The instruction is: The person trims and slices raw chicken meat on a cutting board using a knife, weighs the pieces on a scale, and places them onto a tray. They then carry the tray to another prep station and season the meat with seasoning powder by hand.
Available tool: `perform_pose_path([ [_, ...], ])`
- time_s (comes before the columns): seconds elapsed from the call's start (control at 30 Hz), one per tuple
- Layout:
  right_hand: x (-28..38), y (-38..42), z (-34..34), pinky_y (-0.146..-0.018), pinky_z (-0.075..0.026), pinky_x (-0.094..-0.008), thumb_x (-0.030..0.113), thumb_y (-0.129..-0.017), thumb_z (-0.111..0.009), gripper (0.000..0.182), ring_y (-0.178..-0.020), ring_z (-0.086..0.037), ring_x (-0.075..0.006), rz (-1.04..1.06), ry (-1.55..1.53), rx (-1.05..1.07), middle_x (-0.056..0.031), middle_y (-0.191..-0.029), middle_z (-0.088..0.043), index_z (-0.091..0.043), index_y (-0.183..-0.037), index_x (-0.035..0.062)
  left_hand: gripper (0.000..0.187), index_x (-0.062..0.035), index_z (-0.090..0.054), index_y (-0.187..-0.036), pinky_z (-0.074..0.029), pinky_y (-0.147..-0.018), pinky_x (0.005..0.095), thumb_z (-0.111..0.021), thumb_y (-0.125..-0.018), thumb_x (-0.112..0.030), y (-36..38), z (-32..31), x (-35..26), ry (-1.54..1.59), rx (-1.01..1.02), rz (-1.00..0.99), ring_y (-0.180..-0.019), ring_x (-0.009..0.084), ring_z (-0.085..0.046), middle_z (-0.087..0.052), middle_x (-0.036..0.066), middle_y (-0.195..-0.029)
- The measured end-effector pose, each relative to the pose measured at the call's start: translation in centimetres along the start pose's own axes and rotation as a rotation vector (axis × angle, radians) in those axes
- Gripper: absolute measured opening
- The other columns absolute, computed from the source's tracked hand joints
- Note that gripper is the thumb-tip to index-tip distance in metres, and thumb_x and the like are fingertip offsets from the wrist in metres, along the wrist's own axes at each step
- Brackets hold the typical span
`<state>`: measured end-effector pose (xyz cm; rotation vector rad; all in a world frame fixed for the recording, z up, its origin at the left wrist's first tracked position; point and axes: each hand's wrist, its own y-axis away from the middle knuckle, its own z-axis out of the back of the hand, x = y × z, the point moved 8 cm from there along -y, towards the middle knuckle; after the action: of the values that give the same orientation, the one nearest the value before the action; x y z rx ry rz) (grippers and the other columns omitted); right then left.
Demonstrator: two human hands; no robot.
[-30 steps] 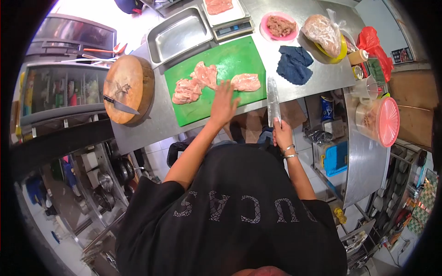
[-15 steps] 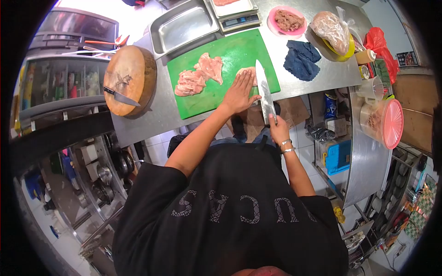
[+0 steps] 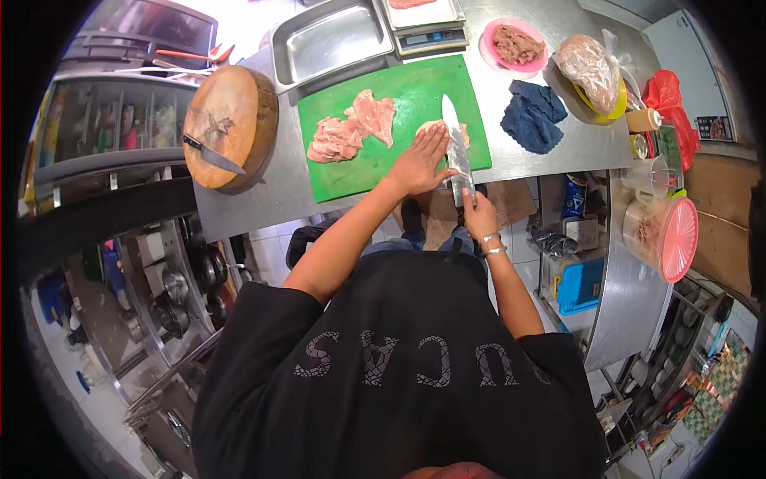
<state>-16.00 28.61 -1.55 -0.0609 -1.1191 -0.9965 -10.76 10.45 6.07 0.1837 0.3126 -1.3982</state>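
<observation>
My left hand (image 3: 418,164) lies flat with fingers stretched over a piece of raw pale-pink meat, probably chicken (image 3: 428,128), on the green cutting board (image 3: 335,182). In my right hand (image 3: 479,217) is the handle of a large kitchen knife (image 3: 458,148), its long blade pointing away from me. The blade runs across the meat just beside my left fingers, and a bit of meat (image 3: 465,137) shows on its right side. Further left on the board sit a folded heap of raw meat (image 3: 333,141) and a flatter piece (image 3: 373,117).
A round wooden block (image 3: 219,120) with a smaller knife (image 3: 214,156) stands left. Behind the board are a metal tray (image 3: 331,44) and a scale (image 3: 431,36). To the right lie a dark blue cloth (image 3: 533,117), a pink bowl of meat (image 3: 515,45) and a bagged item (image 3: 589,70).
The knife has shifted left relative to the meat, so a bit now shows right of the blade. My left hand stays on the piece. The whole view has shifted slightly.
</observation>
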Motion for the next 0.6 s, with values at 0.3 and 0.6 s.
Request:
perform_pose_path([
  [0.3,-1.4,3.4,0.0,-0.037,-0.042,-0.0372,0.049,-0.103,-0.050,0.053,-0.036,-0.054,-0.0218,0.190,0.014,0.005,-0.0104,-0.049,-0.052,-0.053,-0.080,0.0004,0.088,0.0084,-0.032,-0.150,-0.016,-0.124,0.0469,-0.041,-0.099,-0.062,-0.2,0.0,0.0,0.006,-0.004,0.000,-0.150,0.0369,-0.023,-0.030,0.026,-0.158],
  [0.6,1.4,0.3,-1.8,-0.037,-0.042,-0.0369,0.046,-0.103,-0.051,0.050,-0.036,-0.053,-0.0218,0.325,0.040,-0.089,-0.0099,-0.051,-0.055,-0.058,-0.085,0.0002,0.088,0.0081,-0.033,-0.150,-0.016,-0.124,0.0468,-0.045,-0.097,-0.061,-0.1,0.0,0.1,0.051,-0.046,0.034,-0.151,0.0368,-0.023,-0.030,0.026,-0.158],
])
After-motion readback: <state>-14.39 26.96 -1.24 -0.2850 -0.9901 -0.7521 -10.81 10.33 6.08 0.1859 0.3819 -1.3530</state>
